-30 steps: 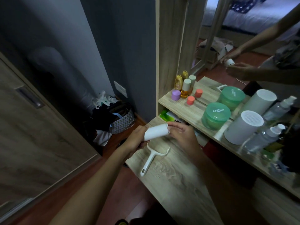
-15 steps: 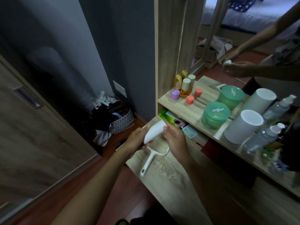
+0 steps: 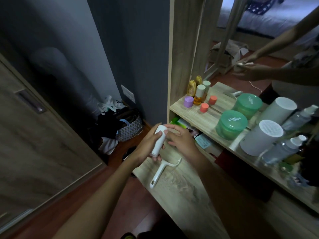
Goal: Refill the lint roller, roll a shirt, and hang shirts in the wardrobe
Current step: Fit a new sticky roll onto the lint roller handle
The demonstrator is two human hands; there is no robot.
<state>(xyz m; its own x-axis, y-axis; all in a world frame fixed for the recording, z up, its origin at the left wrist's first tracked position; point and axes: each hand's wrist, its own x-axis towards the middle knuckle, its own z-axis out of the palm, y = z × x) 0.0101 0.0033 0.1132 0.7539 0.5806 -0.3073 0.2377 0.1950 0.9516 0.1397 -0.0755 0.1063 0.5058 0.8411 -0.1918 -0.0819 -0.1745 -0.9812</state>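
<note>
My left hand point(image 3: 146, 145) grips the white roll point(image 3: 159, 140), tilted, above the low table point(image 3: 186, 192). My right hand point(image 3: 181, 138) has loose fingers touching the roll's top. The handle point(image 3: 159, 173) lies on the table just below.

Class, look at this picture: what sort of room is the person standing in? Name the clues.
Probably a bedroom dressing corner: a mirror reflecting a bed, cosmetic bottles on a shelf.

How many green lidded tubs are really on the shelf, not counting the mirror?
1. The green tub sits on the shelf against the mirror; the second one behind it is its reflection.
</note>
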